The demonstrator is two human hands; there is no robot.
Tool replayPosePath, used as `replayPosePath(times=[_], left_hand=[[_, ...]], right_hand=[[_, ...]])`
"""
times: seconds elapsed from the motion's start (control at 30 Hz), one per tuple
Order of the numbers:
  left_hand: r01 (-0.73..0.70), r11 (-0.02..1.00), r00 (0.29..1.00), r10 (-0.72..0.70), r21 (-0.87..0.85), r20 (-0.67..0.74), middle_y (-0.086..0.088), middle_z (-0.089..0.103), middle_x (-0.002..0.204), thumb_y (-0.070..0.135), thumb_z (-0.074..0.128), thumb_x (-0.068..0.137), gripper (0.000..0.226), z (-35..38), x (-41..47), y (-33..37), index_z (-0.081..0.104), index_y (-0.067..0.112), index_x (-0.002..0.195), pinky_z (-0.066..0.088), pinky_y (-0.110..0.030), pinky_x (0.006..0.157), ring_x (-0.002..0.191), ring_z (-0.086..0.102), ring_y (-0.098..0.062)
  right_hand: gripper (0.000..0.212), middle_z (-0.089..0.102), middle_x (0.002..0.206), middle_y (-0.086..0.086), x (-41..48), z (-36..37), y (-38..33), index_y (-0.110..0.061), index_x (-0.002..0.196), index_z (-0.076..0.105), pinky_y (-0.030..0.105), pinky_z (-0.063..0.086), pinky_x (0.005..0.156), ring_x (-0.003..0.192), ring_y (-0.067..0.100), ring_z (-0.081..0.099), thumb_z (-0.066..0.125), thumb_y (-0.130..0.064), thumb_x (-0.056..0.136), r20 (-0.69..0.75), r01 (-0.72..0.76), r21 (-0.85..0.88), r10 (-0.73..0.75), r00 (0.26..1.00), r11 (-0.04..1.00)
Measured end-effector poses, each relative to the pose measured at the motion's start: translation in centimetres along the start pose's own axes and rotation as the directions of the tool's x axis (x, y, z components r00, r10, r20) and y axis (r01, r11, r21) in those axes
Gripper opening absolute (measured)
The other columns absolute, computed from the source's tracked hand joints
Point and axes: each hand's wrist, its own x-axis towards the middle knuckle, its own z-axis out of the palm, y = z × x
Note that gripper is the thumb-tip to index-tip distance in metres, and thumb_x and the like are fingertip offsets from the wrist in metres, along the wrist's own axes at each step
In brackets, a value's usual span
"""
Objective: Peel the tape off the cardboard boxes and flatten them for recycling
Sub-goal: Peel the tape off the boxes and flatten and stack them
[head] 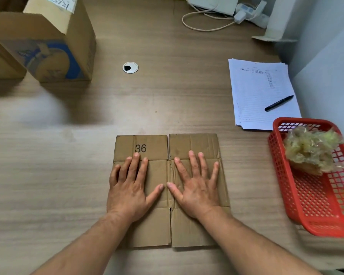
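A single head-mounted wide-angle view looks forward and steeply down onto the wooden table (167, 108) from close above its near edge. Both forearms enter from the near edge. The far side reaches the wall (326, 56) at right.

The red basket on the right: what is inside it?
The red basket holds a crumpled wad of clear tape, with a brownish scrap under it. What the wad covers below cannot be seen, and the basket's right side is cut off.

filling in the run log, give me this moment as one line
step: flattening | left hand: flat, palm down on flattened box | right hand: same | red basket: holds tape wad | upright box: untouched
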Motion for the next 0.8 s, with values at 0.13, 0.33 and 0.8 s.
replayPosePath(times=[0.13, 0.33, 0.8], left_hand=[[-0.015, 1.0, 1.0, 0.015, 0.009, -0.01, -0.01, 0.042, 0.149, 0.074, 0.011, 0.088, 0.09, 0.0, 0.2, 0.0, 0.05, 0.012, 0.14, 0.024, -0.048, 0.109, 0.136, 0.035, -0.027], [0.049, 0.998, 0.998, -0.05, 0.036, 0.038, -0.004, 0.019, 0.16, 0.081, -0.004, 0.078, 0.1, -1.0, 0.2, 0.6, 0.029, 0.021, 0.152, 0.008, -0.042, 0.116, 0.145, 0.013, -0.019], [0.538, 0.777, 0.84, -0.525, -0.326, 0.136, -0.018, 0.044, 0.132, 0.066, 0.067, 0.073, 0.088, -2.5, -6.8, -1.5, 0.041, 0.004, 0.13, 0.041, -0.042, 0.098, 0.126, 0.041, -0.036]], right_hand=[[0.071, 0.039, 0.149, 0.013, 0.1, 0.3, 0.2, -0.032, 0.139, 0.046, 0.068, 0.014, 0.104, 0.139, 0.035, 0.027, 0.033, -0.07, 0.081, 0.007, 0.012, -0.005, -0.012, 1.0, 1.0], [0.08, 0.003, 0.161, 0.007, 0.4, -1.0, 0.2, -0.04, 0.15, 0.017, 0.063, -0.013, 0.109, 0.146, 0.03, -0.008, 0.009, -0.071, 0.077, 0.148, 0.007, 0.033, -0.012, 0.989, 0.999], [0.082, 0.043, 0.137, 0.011, -6.7, -5.5, 3.4, -0.01, 0.135, 0.037, 0.036, 0.037, 0.101, 0.127, 0.028, 0.041, 0.061, -0.063, 0.077, 0.301, -0.624, 0.252, 0.552, 0.777, 0.74]])
